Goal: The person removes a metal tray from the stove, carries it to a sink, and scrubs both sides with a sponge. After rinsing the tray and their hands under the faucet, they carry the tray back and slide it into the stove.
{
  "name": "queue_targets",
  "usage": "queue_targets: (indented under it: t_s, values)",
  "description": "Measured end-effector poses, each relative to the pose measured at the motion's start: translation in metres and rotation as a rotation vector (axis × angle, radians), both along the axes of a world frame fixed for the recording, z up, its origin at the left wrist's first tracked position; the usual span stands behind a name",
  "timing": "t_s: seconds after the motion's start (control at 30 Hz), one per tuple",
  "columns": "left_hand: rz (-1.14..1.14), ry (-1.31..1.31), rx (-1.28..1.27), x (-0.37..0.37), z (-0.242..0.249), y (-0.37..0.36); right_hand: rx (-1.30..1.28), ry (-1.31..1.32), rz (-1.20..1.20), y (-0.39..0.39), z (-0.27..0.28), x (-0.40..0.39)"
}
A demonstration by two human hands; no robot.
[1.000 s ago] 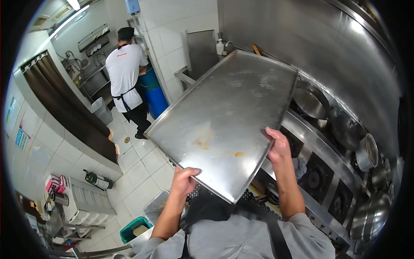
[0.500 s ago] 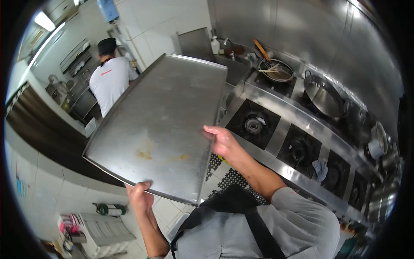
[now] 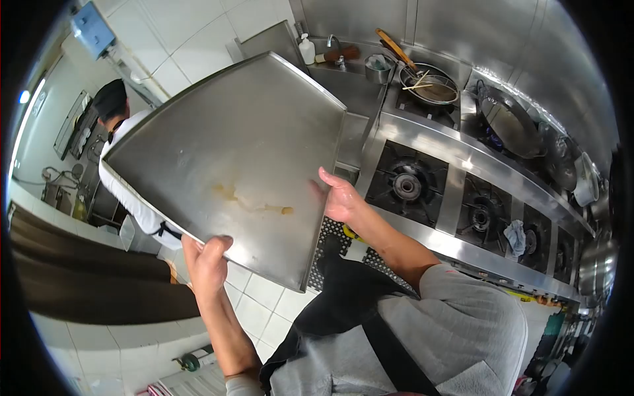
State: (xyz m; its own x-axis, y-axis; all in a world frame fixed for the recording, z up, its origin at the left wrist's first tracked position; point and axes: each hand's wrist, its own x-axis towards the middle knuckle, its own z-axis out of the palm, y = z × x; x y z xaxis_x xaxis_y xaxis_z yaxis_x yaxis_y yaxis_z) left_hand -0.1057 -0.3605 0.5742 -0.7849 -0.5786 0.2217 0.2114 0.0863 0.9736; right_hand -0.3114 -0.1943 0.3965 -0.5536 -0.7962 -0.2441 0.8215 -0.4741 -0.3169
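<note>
A large metal baking tray [image 3: 251, 132] with a raised rim hangs tilted in front of me. Yellowish-brown liquid [image 3: 281, 210] streaks its surface near the lower middle. My left hand [image 3: 208, 264] is closed on the near left rim, thumb over the top edge and fingers underneath. At the right rim, my right hand [image 3: 340, 198] supports the tray with its thumb raised; its other fingers are partly hidden by the edge.
A stove [image 3: 406, 185] with several burners runs along the right, a crumpled cloth [image 3: 515, 237] lying on it. Behind are a pan with a strainer [image 3: 432, 89], a wok [image 3: 508, 122] and a sink tap [image 3: 339, 56]. Another person [image 3: 122, 178] stands beyond the tray, at left; a dark curtain [image 3: 86, 270] hangs nearby.
My view has turned, with the other person and curtain now nearer the left. The tray's tilt has changed, and the brown liquid has spread into a joined streak. Both hands keep hold.
</note>
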Motion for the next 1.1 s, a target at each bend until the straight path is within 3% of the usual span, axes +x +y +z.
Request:
queue_targets:
  t_s: [0.17,0.23,0.37,0.53,0.63,0.8,1.1]
  values:
    - [-0.111,-0.098,-0.186,-0.134,0.013,-0.055,-0.043,0.014,-0.078,-0.055,-0.032,-0.066]
    - [-0.183,-0.116,-0.15,-0.19,0.007,-0.08,-0.162,0.018,-0.067,-0.071,-0.048,-0.099]
    - [-0.203,-0.151,-0.088,-0.293,-0.022,-0.131,-0.151,-0.033,-0.145,-0.085,-0.045,-0.142]
    - [-0.237,-0.299,0.044,-0.409,-0.039,-0.15,-0.056,-0.024,0.068,-0.075,-0.094,-0.206]
    - [-0.361,-0.349,0.116,-0.481,-0.074,-0.165,0.071,0.162,0.175,-0.058,-0.085,-0.209]
    - [-0.548,-0.397,0.084,-0.567,-0.132,-0.181,0.329,0.292,0.072,-0.037,-0.037,-0.175]
    - [-0.77,-0.596,0.069,-0.681,-0.149,-0.224,0.519,0.284,-0.267,-0.053,0.007,-0.15]
